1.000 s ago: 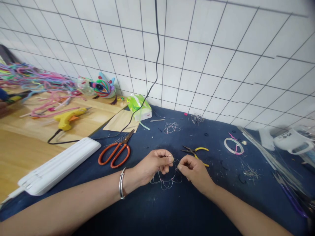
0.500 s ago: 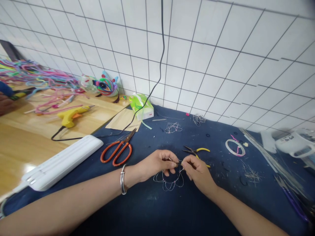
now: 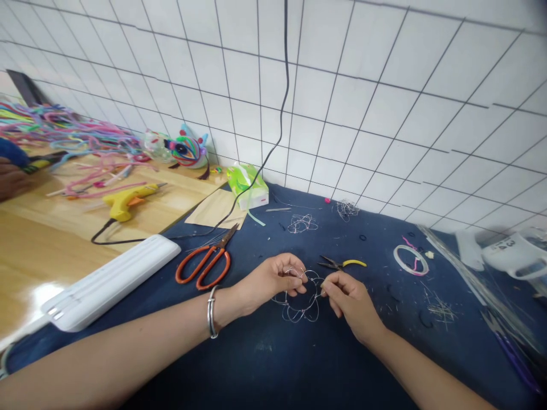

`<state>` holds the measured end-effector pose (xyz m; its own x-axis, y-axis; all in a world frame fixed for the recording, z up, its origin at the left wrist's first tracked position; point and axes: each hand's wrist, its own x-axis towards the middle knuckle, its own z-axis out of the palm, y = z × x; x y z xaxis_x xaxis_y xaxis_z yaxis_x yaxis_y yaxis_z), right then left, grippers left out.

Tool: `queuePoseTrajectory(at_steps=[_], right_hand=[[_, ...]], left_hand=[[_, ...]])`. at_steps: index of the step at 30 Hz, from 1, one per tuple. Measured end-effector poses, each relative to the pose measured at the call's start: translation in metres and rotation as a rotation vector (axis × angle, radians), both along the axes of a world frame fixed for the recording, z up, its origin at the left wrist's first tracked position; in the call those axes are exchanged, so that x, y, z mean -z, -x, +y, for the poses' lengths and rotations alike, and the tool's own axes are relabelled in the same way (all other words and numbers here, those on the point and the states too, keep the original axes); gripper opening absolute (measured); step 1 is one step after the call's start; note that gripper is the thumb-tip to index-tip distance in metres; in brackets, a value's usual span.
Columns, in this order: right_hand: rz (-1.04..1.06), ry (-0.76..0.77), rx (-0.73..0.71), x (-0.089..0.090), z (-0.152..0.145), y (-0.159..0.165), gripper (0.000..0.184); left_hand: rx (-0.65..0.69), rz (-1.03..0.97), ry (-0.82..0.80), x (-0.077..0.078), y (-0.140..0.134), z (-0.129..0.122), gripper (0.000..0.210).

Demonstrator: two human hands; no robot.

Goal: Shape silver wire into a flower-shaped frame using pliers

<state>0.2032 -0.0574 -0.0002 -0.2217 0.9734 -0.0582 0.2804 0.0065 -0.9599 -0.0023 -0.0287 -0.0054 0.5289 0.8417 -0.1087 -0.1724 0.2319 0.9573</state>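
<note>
A thin silvery wire flower, a ring with looped petals and small beads or twists along it, hangs above the dark blue cloth. My left hand pinches its upper left side between thumb and fingers. At its right edge, the thumb and forefinger of my right hand are closed on the wire; the exact grip is too fine to see. Just behind my right hand lie yellow-handled pliers, partly covered by it. Orange-handled scissors rest left of my left hand. Another wire flower lies farther back.
A white power strip and yellow glue gun are at left, near a tissue pack. Tangled wire, a tape roll and wire scraps lie rightward. Another person's hand shows far left.
My hands have moved apart slightly, the right one shifting a little right. The wire flower is raised and turned, showing more of its upper loops between my hands.
</note>
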Motion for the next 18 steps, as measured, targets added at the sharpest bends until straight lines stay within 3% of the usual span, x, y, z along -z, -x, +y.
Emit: queuePoseTrajectory(at_steps=[18], right_hand=[[0.036,0.038,0.093,0.0016,0.0006,-0.002,0.025]], left_hand=[[-0.129,-0.04,-0.023,0.0,0.0028,0.0027,0.017]])
